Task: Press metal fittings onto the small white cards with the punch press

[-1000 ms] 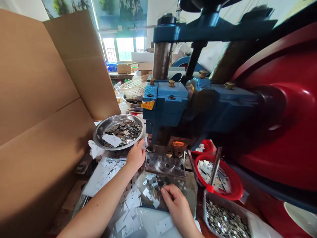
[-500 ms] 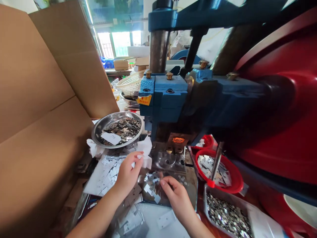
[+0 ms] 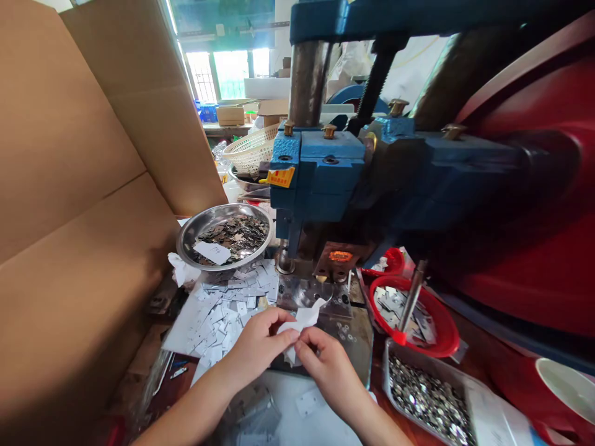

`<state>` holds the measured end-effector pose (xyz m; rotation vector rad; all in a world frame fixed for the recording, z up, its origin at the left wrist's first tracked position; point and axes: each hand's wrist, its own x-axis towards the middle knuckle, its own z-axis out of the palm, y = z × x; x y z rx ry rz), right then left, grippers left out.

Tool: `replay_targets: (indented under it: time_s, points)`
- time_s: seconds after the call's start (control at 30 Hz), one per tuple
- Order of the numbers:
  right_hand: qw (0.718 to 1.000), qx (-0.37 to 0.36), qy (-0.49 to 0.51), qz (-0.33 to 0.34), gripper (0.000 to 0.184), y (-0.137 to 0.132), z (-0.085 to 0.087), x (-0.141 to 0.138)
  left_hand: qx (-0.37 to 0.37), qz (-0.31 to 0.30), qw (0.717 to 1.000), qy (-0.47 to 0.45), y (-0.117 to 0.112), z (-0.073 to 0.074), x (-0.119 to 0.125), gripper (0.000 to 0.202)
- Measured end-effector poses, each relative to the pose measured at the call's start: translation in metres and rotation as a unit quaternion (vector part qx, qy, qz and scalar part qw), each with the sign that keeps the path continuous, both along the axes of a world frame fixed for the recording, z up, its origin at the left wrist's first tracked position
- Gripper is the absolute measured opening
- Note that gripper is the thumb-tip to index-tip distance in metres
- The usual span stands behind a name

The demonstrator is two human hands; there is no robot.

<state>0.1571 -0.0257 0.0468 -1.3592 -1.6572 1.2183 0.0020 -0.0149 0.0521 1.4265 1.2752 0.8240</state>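
Observation:
Both of my hands meet over the front of the press bed. My left hand (image 3: 260,341) is closed on a crumpled white tissue (image 3: 307,316), pinched between thumb and fingers, its loose end sticking up toward the die. Against the tissue's near edge, my right hand (image 3: 323,356) is closed in a pinch; whether a small part is also in its fingertips is hidden. Beyond them stands the blue press (image 3: 325,179), with its die plate (image 3: 341,306) just past the tissue. Small flat metal pieces under my hands are mostly covered.
Left of the press, flat metal plates (image 3: 216,322) lie scattered on white paper. Behind them is a steel bowl (image 3: 186,251) of dark pieces with a paper label. Right are a red basket (image 3: 453,331) of plates and a clear bin (image 3: 388,381) of shiny bits. Cardboard (image 3: 69,155) walls the left.
My left hand has brought the tissue right and nearer, from beside the die to in front of it. My right hand has moved slightly to meet it. The view has shifted a little.

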Motion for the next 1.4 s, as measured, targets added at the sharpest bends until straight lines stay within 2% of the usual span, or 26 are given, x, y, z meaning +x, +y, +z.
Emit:
replay_targets:
  time_s: [0.13,0.27,0.33,0.47,0.57,0.67,0.73,0.8,0.83,0.87,1.0,1.1,1.2,1.3,1.4]
  points:
    - [0.999,0.02,-0.023,0.024,0.024,-0.001,0.001,0.0,0.009,-0.001,1.0,0.03,0.005,-0.001,-0.004,0.015]
    - [1.0,-0.019,-0.001,0.023,0.024,0.001,0.001,0.005,-0.004,0.129,0.99,-0.049,0.015,-0.003,-0.02,0.024]
    - [0.999,-0.045,0.019,0.014,0.025,0.001,0.001,0.008,-0.029,0.153,0.983,-0.1,0.016,-0.002,-0.026,0.026]
    - [0.996,-0.076,0.051,0.004,0.027,0.002,0.001,0.006,-0.088,0.063,0.982,-0.157,0.004,0.002,-0.017,0.026]
    - [0.997,-0.067,0.048,0.011,0.027,0.001,0.003,0.002,-0.082,0.018,0.992,-0.094,-0.007,0.0,-0.005,0.024]
    - [0.998,-0.059,0.031,0.015,0.026,-0.001,0.004,0.001,-0.053,0.033,0.998,-0.026,-0.003,-0.008,-0.007,0.019]
    - [0.998,-0.06,0.024,0.01,0.026,-0.002,0.002,0.004,-0.005,0.086,0.996,-0.02,0.011,-0.014,-0.017,0.021]
    - [0.998,-0.058,0.024,-0.002,0.027,-0.004,0.0,0.009,0.072,0.196,0.978,0.017,0.031,-0.02,-0.029,0.024]
    - [0.998,-0.054,0.026,-0.011,0.028,-0.005,-0.002,0.012,0.122,0.238,0.961,0.071,0.042,-0.023,-0.034,0.025]
    - [0.998,-0.051,0.027,-0.021,0.029,-0.006,-0.004,0.015,0.174,0.245,0.944,0.134,0.053,-0.025,-0.038,0.026]
    - [0.997,-0.05,0.026,-0.061,0.033,-0.012,-0.014,0.031,0.217,0.178,0.941,0.191,0.09,-0.031,-0.031,0.028]
    - [0.995,-0.053,0.017,-0.086,0.036,-0.017,-0.021,0.041,0.209,0.12,0.943,0.23,0.11,-0.038,-0.017,0.03]
    - [0.994,-0.05,0.0,-0.1,0.038,-0.02,-0.027,0.048,0.188,0.09,0.942,0.263,0.125,-0.044,-0.012,0.033]
    - [0.994,-0.043,-0.019,-0.102,0.038,-0.02,-0.031,0.052,0.186,0.068,0.939,0.281,0.13,-0.046,-0.019,0.044]
    - [0.993,-0.043,-0.036,-0.1,0.038,-0.018,-0.034,0.054,0.197,0.062,0.933,0.294,0.118,-0.043,-0.033,0.046]
